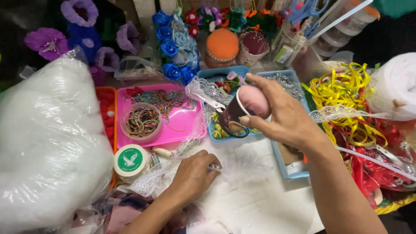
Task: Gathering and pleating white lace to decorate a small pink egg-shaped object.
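My right hand (pixel 284 115) is raised above the blue tray (pixel 215 136) and grips a small dark cup (pixel 234 117) stuffed with a pink padded dome (pixel 255 100), tilted on its side. My left hand (pixel 193 173) rests low on the white work surface, fingers closed on the end of a strip of white lace (pixel 190 143). The lace runs up from that hand past the pink tray toward the cup. Small scissors (pixel 212 102) lie by the blue tray, just left of the cup.
A big bag of white stuffing (pixel 47 143) fills the left. A pink tray (pixel 184 123) holds a bowl of rubber bands (pixel 142 121). A round tin (pixel 130 161) sits below it. Yellow and red ribbons (pixel 346 93) pile at right; fabric flowers (pixel 175 43) and an orange pincushion (pixel 222 45) stand behind.
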